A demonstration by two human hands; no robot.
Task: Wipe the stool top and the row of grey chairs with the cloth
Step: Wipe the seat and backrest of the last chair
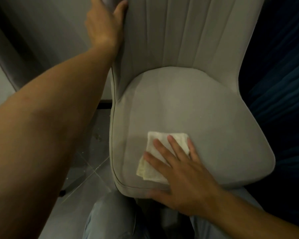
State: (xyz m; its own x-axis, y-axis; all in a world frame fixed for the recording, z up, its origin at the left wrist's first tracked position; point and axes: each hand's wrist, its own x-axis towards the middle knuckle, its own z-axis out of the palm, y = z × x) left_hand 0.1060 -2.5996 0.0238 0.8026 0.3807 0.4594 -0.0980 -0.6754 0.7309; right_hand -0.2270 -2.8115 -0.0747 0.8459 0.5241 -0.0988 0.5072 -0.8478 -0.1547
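The folded white cloth (162,156) lay flat on the grey chair (197,109) seat, toward its front edge at about 7 o'clock. The right hand (181,178) pressed it down with fingers (175,145) straight and spread, their tips on the cloth's 3 o'clock side, the thumb off it at 6 o'clock. The left hand (104,26) gripped the backrest's side edge at 11 o'clock, thumb curled over the front.

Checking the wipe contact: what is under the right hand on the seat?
The right hand presses flat on a folded white cloth lying on the grey chair seat near its front edge. The seat fabric beneath the cloth is covered.
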